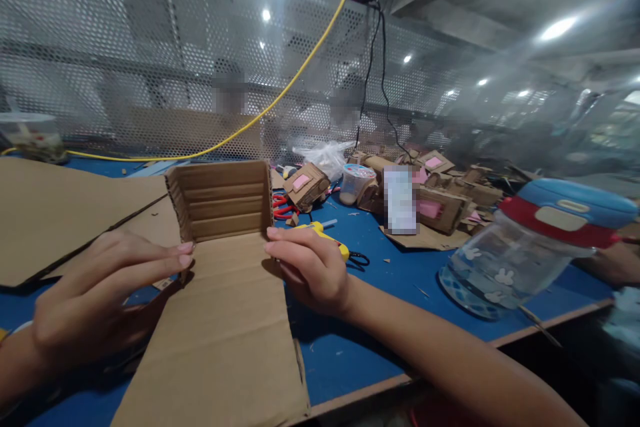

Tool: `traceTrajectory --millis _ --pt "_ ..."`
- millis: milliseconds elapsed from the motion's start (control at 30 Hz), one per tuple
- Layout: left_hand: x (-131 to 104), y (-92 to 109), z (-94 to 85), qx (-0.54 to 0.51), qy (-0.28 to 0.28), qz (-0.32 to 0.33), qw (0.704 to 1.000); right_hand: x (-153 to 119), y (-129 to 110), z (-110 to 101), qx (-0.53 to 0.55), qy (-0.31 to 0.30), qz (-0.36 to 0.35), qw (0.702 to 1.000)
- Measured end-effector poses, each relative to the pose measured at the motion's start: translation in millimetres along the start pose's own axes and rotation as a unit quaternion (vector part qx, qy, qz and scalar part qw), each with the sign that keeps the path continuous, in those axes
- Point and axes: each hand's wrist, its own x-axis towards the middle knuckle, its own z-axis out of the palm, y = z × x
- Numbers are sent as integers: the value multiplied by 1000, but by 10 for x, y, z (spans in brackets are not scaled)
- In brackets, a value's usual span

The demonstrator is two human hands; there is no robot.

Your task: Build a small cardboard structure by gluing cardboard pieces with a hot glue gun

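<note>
A long cardboard strip (225, 333) lies before me, its far part folded up into a box-like shape with a ridged back wall and a short left side. My left hand (107, 280) has its fingertips on the left edge near the fold, thumb side underneath. On the opposite edge, my right hand (315, 263) pinches the cardboard, fingers curled over it. A yellow glue gun (325, 240) lies just beyond my right hand. Red-handled pliers (284, 207) rest beside the folded wall, partly hidden.
A flat cardboard sheet (70, 207) is at left. Cardboard pieces with pink patches (435, 207), a plastic cup (356, 183) and a blurred-out phone-like panel (400, 200) are at the back. A blue-lidded water bottle (520, 260) stands right. A yellow cable (280, 97) hangs before the perforated screen.
</note>
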Motion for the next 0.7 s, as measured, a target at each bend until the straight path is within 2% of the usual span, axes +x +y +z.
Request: traceTrajectory --millis 267,700 --pt "48 10 14 1 8 -7 1000 -1 2 6 0 1 0 1000" --pt "-2 4 57 -12 21 -21 999 15 6 -6 4 -1 -8 1000"
